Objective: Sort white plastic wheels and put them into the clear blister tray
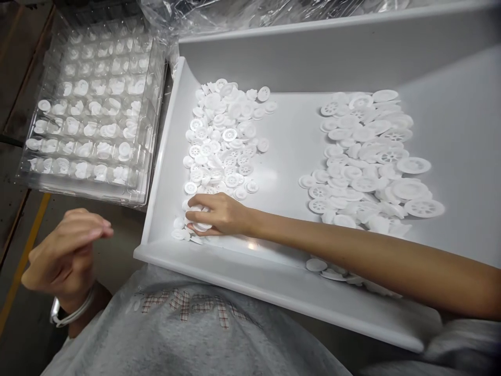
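My right hand point(219, 214) reaches into the near left corner of a grey-white bin. Its fingers are curled round a few small white plastic discs point(201, 226), at the lower end of a pile of small white spoked discs point(230, 134). My left hand point(68, 253) is raised outside the bin, left of its wall and near the front edge of a clear compartment tray point(88, 194). The left fingers are bent and held together, slightly blurred; whatever they hold, if anything, is hidden. White pieces sit in the tray's rows of pockets.
A second pile of larger white spoked discs point(364, 183) lies in the bin's right half, partly behind my right forearm. The bin's raised front wall point(274, 295) runs along my body. Crumpled clear plastic film point(250, 13) lies beyond the far wall. Yellow floor tape point(24, 261) shows at left.
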The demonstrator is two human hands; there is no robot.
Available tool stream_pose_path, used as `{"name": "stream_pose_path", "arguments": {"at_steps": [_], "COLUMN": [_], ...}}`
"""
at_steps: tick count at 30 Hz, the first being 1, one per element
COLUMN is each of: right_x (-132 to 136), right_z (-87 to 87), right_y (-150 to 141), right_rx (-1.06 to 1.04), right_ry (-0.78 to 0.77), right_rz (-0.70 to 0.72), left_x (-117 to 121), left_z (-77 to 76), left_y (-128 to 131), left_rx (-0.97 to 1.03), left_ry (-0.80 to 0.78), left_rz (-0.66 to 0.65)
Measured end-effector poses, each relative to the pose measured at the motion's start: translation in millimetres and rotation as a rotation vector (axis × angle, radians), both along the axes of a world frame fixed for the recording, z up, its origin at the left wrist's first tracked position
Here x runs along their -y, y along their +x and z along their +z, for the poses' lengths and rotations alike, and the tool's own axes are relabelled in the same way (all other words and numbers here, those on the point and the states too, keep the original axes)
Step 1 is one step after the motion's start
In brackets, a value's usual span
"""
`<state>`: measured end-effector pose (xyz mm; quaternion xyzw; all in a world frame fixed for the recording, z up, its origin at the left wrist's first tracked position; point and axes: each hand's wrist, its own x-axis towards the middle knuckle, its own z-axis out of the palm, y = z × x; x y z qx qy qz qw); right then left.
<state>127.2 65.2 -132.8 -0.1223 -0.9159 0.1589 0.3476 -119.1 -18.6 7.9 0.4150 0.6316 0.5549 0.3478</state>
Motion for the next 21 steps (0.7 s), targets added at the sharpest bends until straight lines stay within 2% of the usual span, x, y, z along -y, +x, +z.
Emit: {"name": "stream_pose_path", "arguments": {"at_steps": [3, 5, 8, 12, 17, 21], "right_x": [-1.1, -1.4, -1.3, -3.1, -5.8, 5.5], "right_z": [2.0, 2.8, 4.7, 12.7, 43.0, 78.8], "right_y": [-0.3, -1.3, -4.6, -10.9, -13.6, -12.0], "right_rx": [-0.024, -0.053, -0.120, -0.259, -0.435, -0.412], "right_ry": [-0.102, -0.163, -0.250, -0.367, -0.424, -0.379], "right_rz": [-0.023, -0.028, -0.041, -0.129, -0.233, -0.101], "left_x": [2.3, 0.3, -4.1, -7.9, -12.5, -15.0], "left_z": [4.9, 9.4, 15.5, 17.2, 7.7, 1.1], "left_y": [30.2, 45.3, 61.2, 79.2, 105.8, 122.8], "left_rx": [0.139, 0.300, 0.638, 1.011, 1.205, 1.270], "left_ry": [0.232, 0.229, 0.068, -0.220, -0.432, -0.561], "left_rz": [0.009, -0.021, -0.046, 0.009, 0.121, 0.123]}}
